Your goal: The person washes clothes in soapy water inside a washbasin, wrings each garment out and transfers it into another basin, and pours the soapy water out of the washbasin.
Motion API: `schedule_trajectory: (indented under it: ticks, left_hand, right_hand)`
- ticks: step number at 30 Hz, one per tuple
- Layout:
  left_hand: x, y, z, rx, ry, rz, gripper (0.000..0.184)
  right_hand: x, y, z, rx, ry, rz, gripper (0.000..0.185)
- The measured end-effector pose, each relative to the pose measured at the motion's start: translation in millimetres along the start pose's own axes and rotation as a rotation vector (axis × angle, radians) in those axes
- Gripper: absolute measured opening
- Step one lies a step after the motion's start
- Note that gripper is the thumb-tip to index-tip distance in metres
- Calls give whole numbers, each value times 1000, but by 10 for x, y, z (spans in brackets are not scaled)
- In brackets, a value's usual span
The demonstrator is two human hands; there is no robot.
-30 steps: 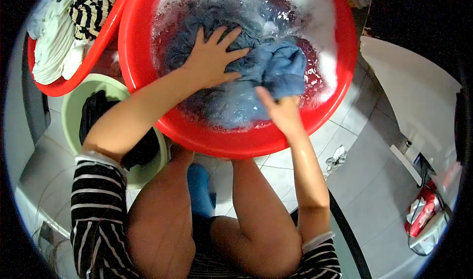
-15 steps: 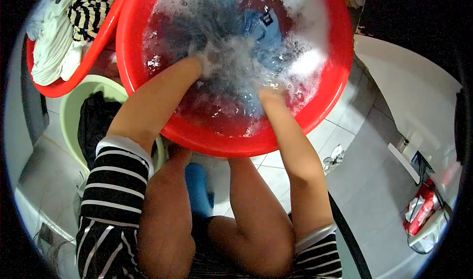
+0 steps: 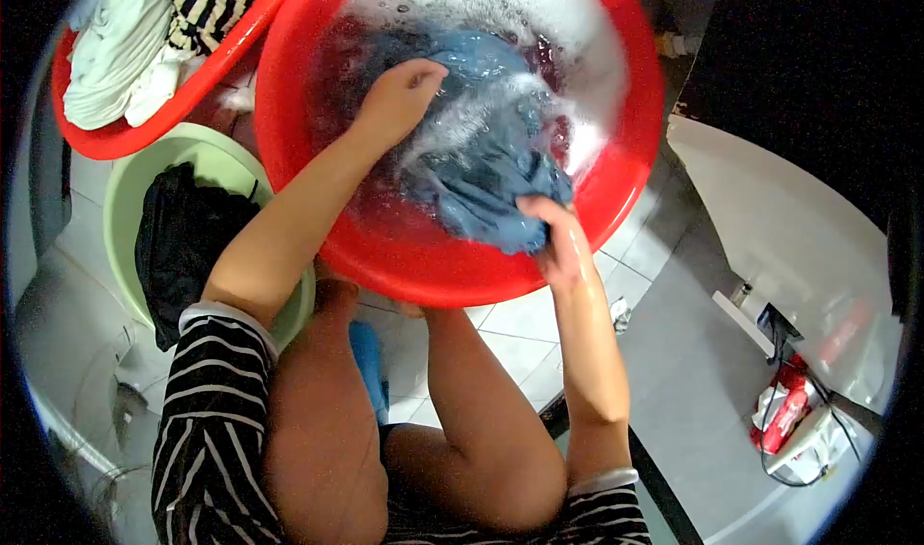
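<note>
A wet blue garment [image 3: 491, 175] is bunched in soapy water inside a big red basin [image 3: 457, 280]. My right hand [image 3: 560, 235] grips one end of the cloth near the basin's front right rim, thumb on top and slightly blurred. At the garment's far left edge, my left hand [image 3: 404, 93] is closed with curled fingers on the cloth; the fingertips are partly hidden. Part of the fabric lies above the surface, and the rest is sunk among the suds.
White foam [image 3: 520, 1] covers the water's far side. Left of the basin stand a pale green bucket [image 3: 117, 208] holding black cloth [image 3: 183, 237] and a red tub [image 3: 115, 146] with white and striped clothes. A blue slipper [image 3: 368, 357] lies on the tiles.
Both hands were under the water and now show above it. My right hand has drawn the garment's end up toward the front right rim. The view has shifted slightly.
</note>
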State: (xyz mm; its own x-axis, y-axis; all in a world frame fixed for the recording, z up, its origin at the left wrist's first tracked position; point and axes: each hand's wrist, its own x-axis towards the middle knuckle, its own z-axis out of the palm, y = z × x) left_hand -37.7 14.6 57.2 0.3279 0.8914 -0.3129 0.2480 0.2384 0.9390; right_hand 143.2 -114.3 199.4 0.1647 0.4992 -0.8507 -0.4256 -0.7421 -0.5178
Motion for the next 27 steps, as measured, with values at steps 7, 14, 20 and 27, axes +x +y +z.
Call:
schedule_trajectory:
  ticks: [7, 14, 20, 27]
  left_hand:
    - [35, -65, 81, -331, 125, -453, 77]
    - [-238, 565, 86, -598, -178, -689, 68]
    - [-350, 742, 42, -985, -402, -265, 17]
    - [-656, 1180, -377, 23, -115, 340, 9]
  right_hand:
    - [-1219, -600, 297, -174, 109, -374, 70]
    - [-1816, -902, 476, -297, 93, -618, 88]
    - [-1408, -924, 306, -579, 169, -530, 59]
    - [-143, -342, -102, -919, 130, -385, 24]
